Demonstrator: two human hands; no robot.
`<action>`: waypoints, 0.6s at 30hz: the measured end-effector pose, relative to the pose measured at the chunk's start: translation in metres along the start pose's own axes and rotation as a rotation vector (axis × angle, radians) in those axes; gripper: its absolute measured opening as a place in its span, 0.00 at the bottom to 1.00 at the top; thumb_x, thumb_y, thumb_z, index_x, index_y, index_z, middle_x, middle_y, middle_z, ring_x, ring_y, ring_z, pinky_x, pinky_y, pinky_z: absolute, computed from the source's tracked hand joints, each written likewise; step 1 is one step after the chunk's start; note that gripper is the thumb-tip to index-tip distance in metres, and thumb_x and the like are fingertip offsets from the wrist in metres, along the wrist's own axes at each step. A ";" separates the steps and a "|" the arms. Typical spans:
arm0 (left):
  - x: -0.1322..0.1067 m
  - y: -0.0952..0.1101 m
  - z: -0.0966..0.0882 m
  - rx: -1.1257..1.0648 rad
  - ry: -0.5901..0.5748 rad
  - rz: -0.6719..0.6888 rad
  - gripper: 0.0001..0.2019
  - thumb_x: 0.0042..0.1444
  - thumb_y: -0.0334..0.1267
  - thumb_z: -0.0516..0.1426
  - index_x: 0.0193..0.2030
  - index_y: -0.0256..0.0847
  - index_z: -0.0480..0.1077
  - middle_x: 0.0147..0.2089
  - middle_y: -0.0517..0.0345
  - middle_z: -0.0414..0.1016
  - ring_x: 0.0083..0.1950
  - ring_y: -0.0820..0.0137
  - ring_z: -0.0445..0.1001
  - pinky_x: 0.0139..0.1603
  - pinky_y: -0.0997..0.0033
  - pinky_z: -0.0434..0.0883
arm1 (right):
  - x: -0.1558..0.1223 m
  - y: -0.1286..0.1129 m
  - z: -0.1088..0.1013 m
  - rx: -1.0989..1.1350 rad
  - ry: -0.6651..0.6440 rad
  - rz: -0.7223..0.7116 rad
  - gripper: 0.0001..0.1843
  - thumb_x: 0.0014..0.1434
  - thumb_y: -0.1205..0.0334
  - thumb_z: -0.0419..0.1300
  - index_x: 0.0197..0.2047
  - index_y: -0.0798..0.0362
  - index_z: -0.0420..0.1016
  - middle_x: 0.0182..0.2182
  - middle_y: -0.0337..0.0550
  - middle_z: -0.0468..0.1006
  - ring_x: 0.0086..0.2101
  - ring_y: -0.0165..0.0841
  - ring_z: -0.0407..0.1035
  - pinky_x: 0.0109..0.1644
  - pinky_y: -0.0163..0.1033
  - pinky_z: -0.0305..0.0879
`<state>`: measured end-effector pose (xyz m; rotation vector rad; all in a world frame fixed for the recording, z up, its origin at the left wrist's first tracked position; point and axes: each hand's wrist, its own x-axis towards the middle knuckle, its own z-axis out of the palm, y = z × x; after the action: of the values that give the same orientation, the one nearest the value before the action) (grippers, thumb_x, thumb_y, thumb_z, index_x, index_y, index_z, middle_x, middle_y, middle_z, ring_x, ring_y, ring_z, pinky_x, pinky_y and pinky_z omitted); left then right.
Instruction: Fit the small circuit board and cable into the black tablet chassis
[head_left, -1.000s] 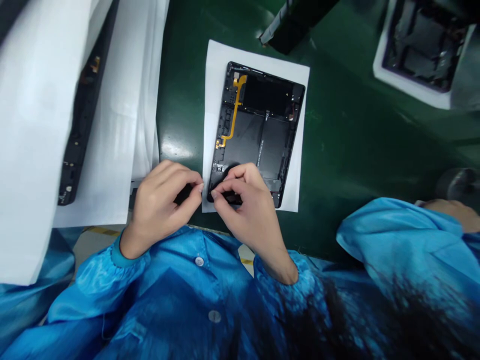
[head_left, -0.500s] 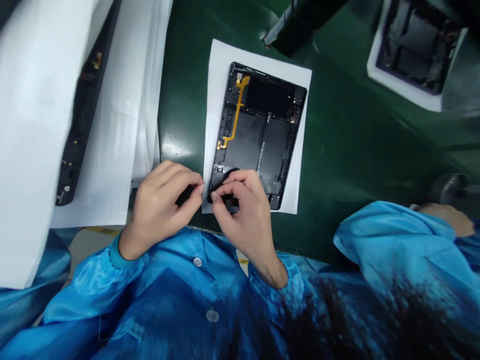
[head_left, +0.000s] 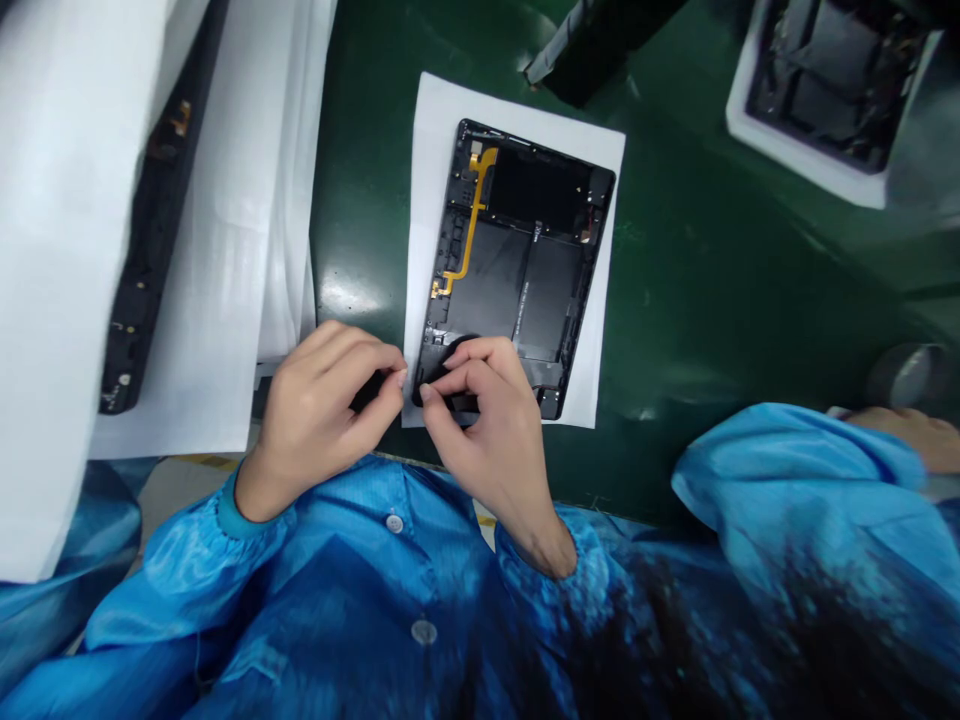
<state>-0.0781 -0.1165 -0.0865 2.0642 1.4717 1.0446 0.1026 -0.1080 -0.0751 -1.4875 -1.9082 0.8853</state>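
An opened tablet (head_left: 487,270) lies tilted on a white foam sheet (head_left: 431,130), its black inside facing up. A yellow flex cable (head_left: 472,230) runs along its left side. At the sheet's lower left edge, my left hand (head_left: 330,400) is closed in a pinch of thumb and forefinger; a tiny pale bit seems to show at the tips, too small to name. My right hand (head_left: 491,420) hangs over the tablet's lower left corner, thumb and forefinger pressed together. What they hold, if anything, cannot be made out. The hand hides part of that lower end.
White foam sheets (head_left: 281,200) with another black tablet housing (head_left: 150,260) between them stand at the left. A second open tablet (head_left: 832,90) lies at the upper right. A black post (head_left: 600,50) rises at the back. A co-worker's sleeve (head_left: 802,460) and hand (head_left: 907,435) are at the right.
Both hands keep nearly the same pinch and place. The view has shifted slightly, and the co-worker's hand at the right has moved a little to the right.
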 end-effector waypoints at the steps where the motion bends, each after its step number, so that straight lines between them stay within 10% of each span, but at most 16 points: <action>1: 0.000 0.000 0.000 -0.002 0.001 0.016 0.05 0.67 0.29 0.56 0.41 0.43 0.71 0.38 0.60 0.77 0.39 0.70 0.72 0.40 0.67 0.71 | 0.000 0.000 0.000 0.000 -0.002 0.004 0.06 0.60 0.67 0.61 0.31 0.49 0.71 0.41 0.43 0.72 0.43 0.37 0.71 0.43 0.44 0.71; 18: 0.006 0.001 -0.003 -0.013 -0.140 0.005 0.05 0.65 0.31 0.60 0.46 0.38 0.76 0.43 0.59 0.80 0.44 0.69 0.69 0.46 0.69 0.69 | -0.001 0.001 0.001 -0.003 0.003 0.016 0.05 0.60 0.67 0.61 0.32 0.49 0.71 0.40 0.41 0.72 0.42 0.35 0.71 0.41 0.43 0.71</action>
<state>-0.0787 -0.1117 -0.0818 2.0872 1.3877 0.8898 0.1030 -0.1086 -0.0763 -1.5067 -1.8991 0.8866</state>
